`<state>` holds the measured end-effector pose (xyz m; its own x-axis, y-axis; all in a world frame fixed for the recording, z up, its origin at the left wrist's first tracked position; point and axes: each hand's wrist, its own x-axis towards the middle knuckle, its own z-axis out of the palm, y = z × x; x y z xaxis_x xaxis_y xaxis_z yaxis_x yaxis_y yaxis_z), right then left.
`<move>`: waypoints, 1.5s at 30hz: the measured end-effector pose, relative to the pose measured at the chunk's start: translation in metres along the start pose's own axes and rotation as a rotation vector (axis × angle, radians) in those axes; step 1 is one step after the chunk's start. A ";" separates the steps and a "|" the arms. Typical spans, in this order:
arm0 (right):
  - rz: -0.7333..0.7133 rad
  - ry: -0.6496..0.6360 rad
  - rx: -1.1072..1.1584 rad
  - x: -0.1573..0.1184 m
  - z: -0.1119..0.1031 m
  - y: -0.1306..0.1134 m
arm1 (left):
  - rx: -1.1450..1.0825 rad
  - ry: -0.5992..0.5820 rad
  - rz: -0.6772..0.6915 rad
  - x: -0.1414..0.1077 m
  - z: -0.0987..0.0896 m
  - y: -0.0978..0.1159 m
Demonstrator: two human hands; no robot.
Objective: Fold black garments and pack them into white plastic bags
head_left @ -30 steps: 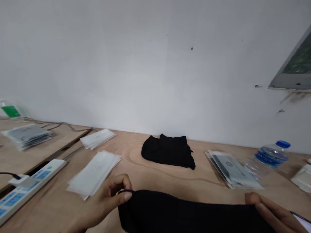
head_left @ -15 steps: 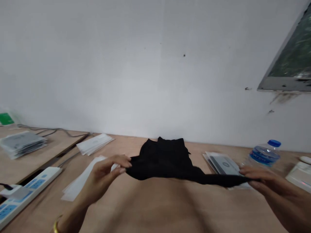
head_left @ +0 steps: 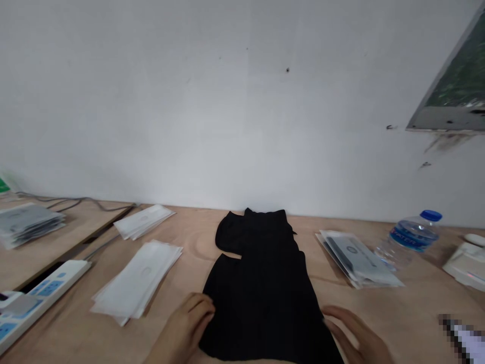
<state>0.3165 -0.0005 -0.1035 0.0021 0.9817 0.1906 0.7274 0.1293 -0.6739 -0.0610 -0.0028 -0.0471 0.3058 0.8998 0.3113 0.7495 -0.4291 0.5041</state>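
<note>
A black cloth piece (head_left: 265, 298) lies spread flat on the wooden table in front of me, its near part reaching the bottom of the view. A notch cuts into its left side. Its far part (head_left: 265, 232) looks layered, with uneven edges close to the wall. My left hand (head_left: 191, 323) is closed at the cloth's left edge, thumb and fingers pinching it. On the opposite edge, my right hand (head_left: 354, 336) has its fingertips closed on the fabric. The wrists are cut off by the frame.
Clear plastic sleeves (head_left: 140, 283) lie left of the cloth, with another bundle (head_left: 144, 221) behind. Packed sleeves (head_left: 358, 258) and a water bottle (head_left: 415, 235) are at right. A power strip (head_left: 45, 298) lies far left, near stacked packets (head_left: 30, 222). A white wall (head_left: 227, 126) rises behind.
The black cloth was held up, stretched between both hands; now it has come down flat onto the table. Both hands have moved lower, toward me, and nearer together.
</note>
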 end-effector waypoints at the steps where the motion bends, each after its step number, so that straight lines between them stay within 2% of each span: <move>1: -0.083 -0.011 -0.052 0.011 0.009 -0.017 | 0.018 -0.015 0.010 0.009 0.008 0.006; 3: -0.222 -0.146 -0.200 0.027 0.032 -0.046 | 0.109 -0.101 0.062 0.023 0.025 0.014; 5: -0.277 -0.271 -0.309 0.034 0.053 -0.061 | 0.216 -0.211 0.121 0.026 0.039 0.013; 7: -0.310 -0.351 -0.359 0.032 0.067 -0.059 | 0.289 -0.276 0.156 0.018 0.046 0.004; 9: -0.346 -0.405 -0.371 0.024 0.074 -0.046 | 0.347 -0.287 0.193 0.005 0.044 -0.008; 12: -0.345 -0.454 -0.369 0.018 0.077 -0.035 | 0.435 -0.228 0.287 -0.007 0.036 -0.015; 15: -0.361 -0.402 -0.335 0.030 0.075 -0.052 | 0.431 -0.180 0.301 0.009 0.035 -0.003; 17: -0.439 -0.427 -0.299 0.046 0.073 -0.073 | 0.378 -0.195 0.257 0.031 0.042 0.008; 19: -0.504 -0.530 -0.277 0.064 0.073 -0.088 | 0.331 -0.218 0.215 0.050 0.056 0.012; 22: -0.513 -0.628 -0.288 0.090 0.070 -0.084 | 0.306 -0.267 0.167 0.063 0.077 0.001; 24: -0.430 -0.590 -0.336 0.105 0.063 -0.068 | 0.306 -0.282 0.152 0.063 0.085 -0.008; 27: -0.250 -0.466 -0.407 0.116 0.050 -0.044 | 0.304 -0.266 0.124 0.059 0.085 -0.011; 29: -0.209 -0.350 -0.402 0.113 0.043 -0.034 | 0.300 -0.268 0.095 0.059 0.082 -0.006; 31: -0.179 -0.182 -0.340 0.103 0.035 -0.027 | 0.298 -0.270 0.076 0.060 0.079 -0.001; 33: -0.026 -0.048 -0.251 0.089 0.026 -0.019 | 0.305 -0.267 0.067 0.062 0.077 0.003; 35: 0.162 -0.038 -0.184 0.075 0.016 -0.012 | 0.323 -0.269 0.058 0.063 0.078 0.003; 37: 0.260 -0.104 -0.144 0.063 0.008 -0.009 | 0.350 -0.274 0.053 0.064 0.079 0.003; 42: 0.267 -0.214 -0.018 0.045 0.012 -0.020 | 0.417 -0.270 0.047 0.066 0.082 0.003; 45: 0.220 -0.213 0.226 0.040 0.022 -0.025 | 0.433 -0.259 0.051 0.066 0.083 0.002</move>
<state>0.2835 0.0388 -0.0952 -0.0186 0.9934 -0.1131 0.5558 -0.0838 -0.8271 0.0096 0.0625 -0.0920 0.4432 0.8920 0.0889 0.8876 -0.4505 0.0959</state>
